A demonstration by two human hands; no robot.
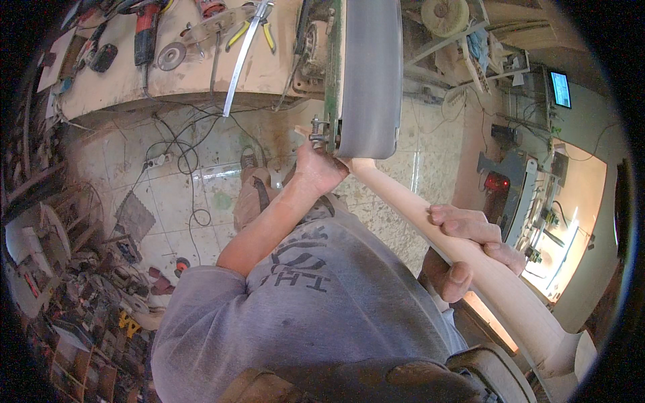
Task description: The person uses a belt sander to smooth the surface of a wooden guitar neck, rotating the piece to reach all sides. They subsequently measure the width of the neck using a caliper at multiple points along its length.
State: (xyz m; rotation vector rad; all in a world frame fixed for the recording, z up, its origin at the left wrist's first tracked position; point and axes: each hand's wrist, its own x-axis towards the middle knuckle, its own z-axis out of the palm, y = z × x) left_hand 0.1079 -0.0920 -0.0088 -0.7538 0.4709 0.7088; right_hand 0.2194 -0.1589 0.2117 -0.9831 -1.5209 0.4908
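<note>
A long, pale, smooth wooden piece (403, 198) slants from under the belt sander down to the lower right, where it broadens and flares. Its slim upper part lies against the lower, rounded end of the sander's grey belt (371, 80). My left hand (321, 168) is closed round the slim end, just left of the belt; a bit of wood pokes out beyond it, and most of the fingers are hidden. Farther down, my right hand (474, 245) grips the thicker part, fingers over the top and thumb on the near side.
A spring bolt (316, 127) juts from the sander beside my left hand. On the workbench (265, 77) lie an angle grinder (144, 33), a disc (171, 56), yellow-handled pliers (269, 37) and a metal strip (242, 64). Cables (178, 144) trail across the tiled floor. Clutter fills the lower left.
</note>
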